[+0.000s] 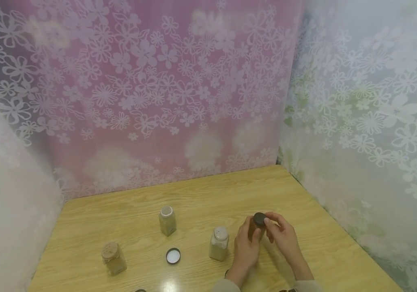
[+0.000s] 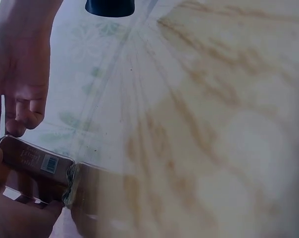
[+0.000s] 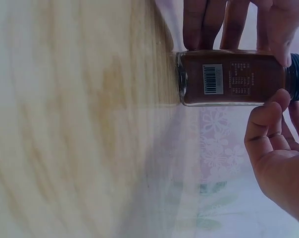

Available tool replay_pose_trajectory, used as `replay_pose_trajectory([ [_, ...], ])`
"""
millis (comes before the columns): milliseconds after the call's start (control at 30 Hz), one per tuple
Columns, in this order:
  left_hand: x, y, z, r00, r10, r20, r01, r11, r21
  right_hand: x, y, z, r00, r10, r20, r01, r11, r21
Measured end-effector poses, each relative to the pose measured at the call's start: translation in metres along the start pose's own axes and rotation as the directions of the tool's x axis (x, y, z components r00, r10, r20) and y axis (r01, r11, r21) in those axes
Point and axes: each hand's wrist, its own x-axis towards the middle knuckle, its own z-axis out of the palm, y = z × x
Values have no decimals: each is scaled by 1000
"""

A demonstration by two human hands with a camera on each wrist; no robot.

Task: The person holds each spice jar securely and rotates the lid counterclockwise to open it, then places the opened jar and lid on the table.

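Observation:
A glass spice jar (image 3: 228, 79) of reddish-brown powder, with a barcode label, stands upright on the table. My left hand (image 1: 246, 247) holds its body, the fingers on one side and the thumb on the other. Around the black cap (image 1: 259, 219) the fingers and thumb of my right hand (image 1: 285, 239) pinch; the cap sits on the jar's neck. Just left of my left hand is a similar uncapped jar (image 1: 219, 244) with a pale, holed shaker top. In the left wrist view, the held jar (image 2: 35, 158) partly shows beside the left hand (image 2: 21, 213).
Two more uncapped jars stand farther left, one pale-topped (image 1: 167, 222) and one tan-topped (image 1: 114, 260). Between them and my hands, a black lid (image 1: 173, 256) lies with its white inside up. Flowered curtains (image 1: 179, 101) border the wooden table (image 1: 201, 194).

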Motion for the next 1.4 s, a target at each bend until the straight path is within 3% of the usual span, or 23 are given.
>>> replay_pose_trajectory([
  [133, 1, 2, -1, 1000, -11, 3, 11, 1000, -7, 2, -2, 1, 1000, 8, -17, -8, 1000, 1],
  [300, 1, 4, 0, 999, 27, -16, -28, 1000, -3, 0, -6, 2, 999, 40, 12, -39, 999, -21],
  [400, 1, 7, 0, 1000, 13, -23, -14, 1000, -11, -1, -6, 1, 998, 53, 33, -53, 998, -21],
  [633, 0, 10, 2, 997, 5, -73, -6, 1000, -13, 0, -3, 1, 999, 5, 39, -4, 999, -32],
  [900, -1, 10, 4, 997, -63, -43, 61, 998, -32, 0, -5, 2, 999, 26, 34, -24, 998, -63],
  [1200, 2, 12, 0, 996, -69, -54, 67, 997, -46, 4, -5, 2, 1000, -7, 14, 7, 998, -55],
  [1400, 2, 10, 0, 994, -103, -20, 101, 991, -87, 0, -6, 2, 996, 82, 36, -81, 996, -35],
])
